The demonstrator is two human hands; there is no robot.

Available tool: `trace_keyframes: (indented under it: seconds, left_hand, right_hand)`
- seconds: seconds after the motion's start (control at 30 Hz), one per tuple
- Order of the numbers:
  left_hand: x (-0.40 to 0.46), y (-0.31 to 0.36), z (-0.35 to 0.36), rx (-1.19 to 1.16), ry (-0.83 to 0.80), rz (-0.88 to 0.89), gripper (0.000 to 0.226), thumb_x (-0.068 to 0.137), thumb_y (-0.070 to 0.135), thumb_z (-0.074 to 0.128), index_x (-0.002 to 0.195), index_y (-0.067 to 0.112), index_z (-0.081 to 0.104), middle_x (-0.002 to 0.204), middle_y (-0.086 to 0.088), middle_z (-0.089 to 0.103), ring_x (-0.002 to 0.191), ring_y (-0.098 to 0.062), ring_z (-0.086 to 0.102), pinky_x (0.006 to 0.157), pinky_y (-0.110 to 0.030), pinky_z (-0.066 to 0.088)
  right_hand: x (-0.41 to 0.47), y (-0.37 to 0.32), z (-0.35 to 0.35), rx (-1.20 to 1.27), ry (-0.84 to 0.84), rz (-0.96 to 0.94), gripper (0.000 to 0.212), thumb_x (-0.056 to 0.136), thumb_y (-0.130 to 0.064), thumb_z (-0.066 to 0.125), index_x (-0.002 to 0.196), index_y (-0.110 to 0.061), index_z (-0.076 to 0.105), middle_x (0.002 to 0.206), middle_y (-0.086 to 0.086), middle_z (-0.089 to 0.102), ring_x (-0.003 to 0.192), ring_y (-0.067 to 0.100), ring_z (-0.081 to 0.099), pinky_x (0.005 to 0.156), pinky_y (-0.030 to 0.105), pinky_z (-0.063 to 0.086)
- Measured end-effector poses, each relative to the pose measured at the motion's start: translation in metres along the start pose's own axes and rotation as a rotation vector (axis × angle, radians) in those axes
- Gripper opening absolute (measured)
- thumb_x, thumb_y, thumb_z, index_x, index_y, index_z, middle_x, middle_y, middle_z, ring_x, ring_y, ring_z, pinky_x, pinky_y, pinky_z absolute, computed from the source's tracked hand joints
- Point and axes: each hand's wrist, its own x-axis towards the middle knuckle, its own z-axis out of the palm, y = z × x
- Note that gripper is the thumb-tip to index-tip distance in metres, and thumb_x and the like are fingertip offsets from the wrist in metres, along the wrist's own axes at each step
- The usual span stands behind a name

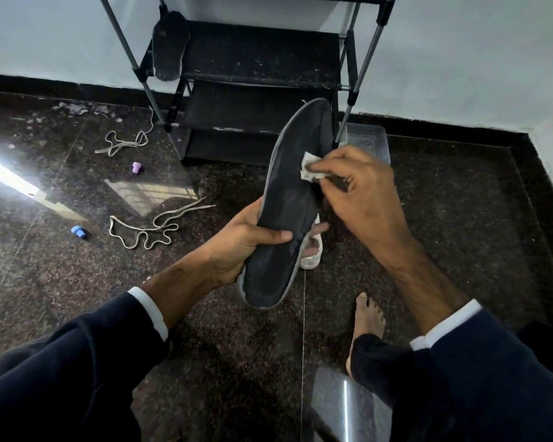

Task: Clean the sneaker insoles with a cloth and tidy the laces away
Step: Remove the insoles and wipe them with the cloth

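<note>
My left hand grips the heel half of a dark insole, thumb across its top, holding it tilted upward in mid-air. My right hand pinches a small white cloth and presses it against the insole's right edge near the middle. A second dark insole leans on the left end of the black shoe rack. Two pale laces lie loose on the floor, one lace by the rack's left leg, another lace nearer me. A white sneaker shows partly behind the held insole.
A clear plastic box sits on the floor right of the rack. A small purple object and a small blue object lie on the dark polished floor. My bare foot rests at lower right. The wall runs behind the rack.
</note>
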Motion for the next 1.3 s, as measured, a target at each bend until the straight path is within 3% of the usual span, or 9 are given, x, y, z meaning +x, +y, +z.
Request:
trace_keyframes:
  seconds: [0.13, 0.27, 0.33, 0.47, 0.63, 0.73, 0.97, 1.17, 1.3]
  left_hand:
    - [0.001, 0.001, -0.004, 0.061, 0.048, 0.038, 0.063, 0.084, -0.016, 0.055, 0.143, 0.005, 0.046, 0.136, -0.03, 0.057, 0.128, -0.049, 0.054, 0.108, -0.064, 0.043]
    - [-0.001, 0.007, -0.006, 0.135, 0.129, 0.046, 0.05, 0.083, -0.021, 0.052, 0.123, 0.01, 0.058, 0.103, -0.006, 0.073, 0.099, -0.018, 0.071, 0.083, -0.028, 0.058]
    - [-0.001, 0.009, -0.003, 0.138, 0.119, 0.048, 0.053, 0.084, -0.023, 0.051, 0.127, 0.007, 0.055, 0.107, -0.007, 0.072, 0.101, -0.02, 0.07, 0.085, -0.032, 0.058]
    - [-0.001, 0.005, 0.002, 0.029, 0.018, 0.018, 0.065, 0.088, -0.023, 0.048, 0.147, 0.003, 0.04, 0.141, -0.031, 0.053, 0.128, -0.045, 0.056, 0.105, -0.063, 0.045]
    - [-0.002, 0.008, -0.002, 0.096, 0.097, 0.054, 0.058, 0.082, -0.022, 0.053, 0.134, 0.005, 0.051, 0.111, -0.009, 0.072, 0.102, -0.02, 0.071, 0.083, -0.031, 0.059]
    - [-0.001, 0.012, -0.004, 0.081, 0.162, 0.054, 0.05, 0.084, -0.024, 0.044, 0.121, 0.007, 0.058, 0.099, -0.006, 0.074, 0.095, -0.018, 0.072, 0.08, -0.028, 0.058]
    - [-0.001, 0.008, 0.002, -0.095, 0.115, 0.014, 0.065, 0.082, -0.023, 0.038, 0.142, 0.0, 0.046, 0.137, -0.03, 0.057, 0.127, -0.05, 0.055, 0.104, -0.069, 0.043]
    - [-0.004, 0.015, 0.0, 0.006, 0.195, 0.045, 0.05, 0.083, -0.023, 0.033, 0.116, 0.004, 0.06, 0.091, -0.007, 0.076, 0.085, -0.018, 0.074, 0.072, -0.028, 0.06]
    - [-0.004, 0.016, 0.003, 0.017, 0.245, 0.043, 0.05, 0.081, -0.023, 0.032, 0.11, 0.005, 0.062, 0.086, -0.008, 0.076, 0.082, -0.019, 0.074, 0.074, -0.03, 0.061]
  right_hand:
    - [-0.004, -0.013, 0.004, 0.085, -0.139, -0.046, 0.021, 0.086, -0.002, 0.076, 0.105, -0.01, 0.079, 0.101, 0.004, 0.07, 0.094, 0.015, 0.067, 0.085, 0.037, 0.057]
    - [-0.01, -0.029, 0.018, 0.097, -0.355, -0.198, 0.025, 0.082, -0.004, 0.079, 0.105, -0.012, 0.079, 0.1, 0.001, 0.068, 0.095, 0.014, 0.065, 0.083, 0.038, 0.056]
    - [-0.008, -0.023, 0.015, 0.074, -0.284, -0.175, 0.023, 0.084, -0.004, 0.077, 0.106, -0.011, 0.079, 0.1, 0.002, 0.068, 0.095, 0.016, 0.065, 0.083, 0.038, 0.056]
    - [-0.001, -0.006, 0.0, 0.031, -0.032, -0.016, 0.02, 0.086, -0.001, 0.072, 0.104, -0.008, 0.079, 0.099, 0.005, 0.07, 0.093, 0.016, 0.067, 0.083, 0.039, 0.058]
    - [-0.009, -0.019, 0.011, 0.078, -0.208, -0.117, 0.022, 0.083, 0.0, 0.076, 0.103, -0.009, 0.079, 0.1, 0.003, 0.07, 0.096, 0.016, 0.066, 0.085, 0.037, 0.056]
    - [-0.011, -0.027, 0.021, 0.11, -0.36, -0.213, 0.025, 0.08, 0.001, 0.078, 0.104, -0.01, 0.079, 0.098, 0.002, 0.068, 0.094, 0.017, 0.064, 0.08, 0.037, 0.055]
    - [-0.005, -0.004, 0.001, 0.045, -0.045, -0.04, 0.021, 0.086, 0.001, 0.073, 0.105, -0.007, 0.078, 0.1, 0.006, 0.069, 0.096, 0.017, 0.066, 0.084, 0.039, 0.057]
    - [-0.014, -0.03, 0.023, 0.069, -0.271, -0.223, 0.026, 0.081, 0.001, 0.078, 0.106, -0.008, 0.078, 0.1, 0.004, 0.067, 0.096, 0.02, 0.062, 0.084, 0.035, 0.055]
    - [-0.009, -0.024, 0.019, 0.065, -0.348, -0.243, 0.028, 0.083, -0.002, 0.078, 0.11, -0.011, 0.078, 0.102, 0.003, 0.066, 0.096, 0.017, 0.063, 0.084, 0.037, 0.056]
